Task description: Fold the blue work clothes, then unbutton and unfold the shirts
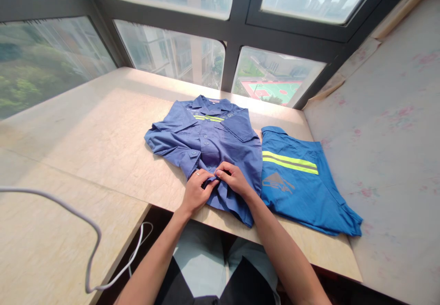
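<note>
Blue button-front work shirt (220,151) lies front up on the marbled countertop (103,131) below the window (172,57), its lower placket pinched in the fingertips of left hand (197,189) and right hand (234,178), close together (fingers hide whether a button sits between). Folded blue work garment (292,202) alongside at right, grey print hard to read. Pale cable (94,229) at left, cut off by the picture's edge.
</note>
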Motion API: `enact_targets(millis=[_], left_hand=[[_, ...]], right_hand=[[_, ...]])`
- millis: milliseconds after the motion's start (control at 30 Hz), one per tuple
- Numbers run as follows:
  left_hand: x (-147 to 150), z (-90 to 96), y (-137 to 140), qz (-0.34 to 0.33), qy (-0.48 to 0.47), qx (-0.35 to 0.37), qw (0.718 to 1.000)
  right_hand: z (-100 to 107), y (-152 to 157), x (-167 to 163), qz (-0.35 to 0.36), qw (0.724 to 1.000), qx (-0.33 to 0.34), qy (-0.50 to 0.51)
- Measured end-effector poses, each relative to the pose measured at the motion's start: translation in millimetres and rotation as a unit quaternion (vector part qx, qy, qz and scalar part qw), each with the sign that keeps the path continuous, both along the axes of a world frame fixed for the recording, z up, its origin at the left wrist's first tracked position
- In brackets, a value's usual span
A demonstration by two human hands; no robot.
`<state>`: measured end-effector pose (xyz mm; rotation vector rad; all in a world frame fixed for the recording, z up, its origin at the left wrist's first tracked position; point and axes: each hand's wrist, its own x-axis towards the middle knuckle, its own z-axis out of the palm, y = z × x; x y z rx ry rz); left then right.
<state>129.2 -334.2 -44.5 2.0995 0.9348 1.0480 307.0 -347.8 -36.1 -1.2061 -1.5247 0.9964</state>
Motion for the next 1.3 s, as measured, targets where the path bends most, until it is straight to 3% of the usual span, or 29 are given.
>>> enact_targets(millis=[367, 633, 1167, 1300], left_hand=[[0.8, -2.3, -1.2, 0.016, 0.000, 0.052, 0.998], [1.1, -3.7, -2.0, 0.044, -0.001, 0.047, 0.998], [2.3, 0.4, -4.6, 0.053, -0.019, 0.070, 0.996], [0.7, 0.8, -5.3, 0.038, -0.046, 0.073, 0.996]], right_hand=[[-2.8, 1.2, -3.5, -0.002, 1.000, -0.009, 0.002], [-7.2, 1.7, -5.5, -0.009, 1.000, -0.013, 0.019], [-12.4, 1.7, -10.9, -0.016, 0.989, -0.071, 0.129], [-11.5, 1.0, -11.2, -0.023, 0.993, -0.042, 0.111]])
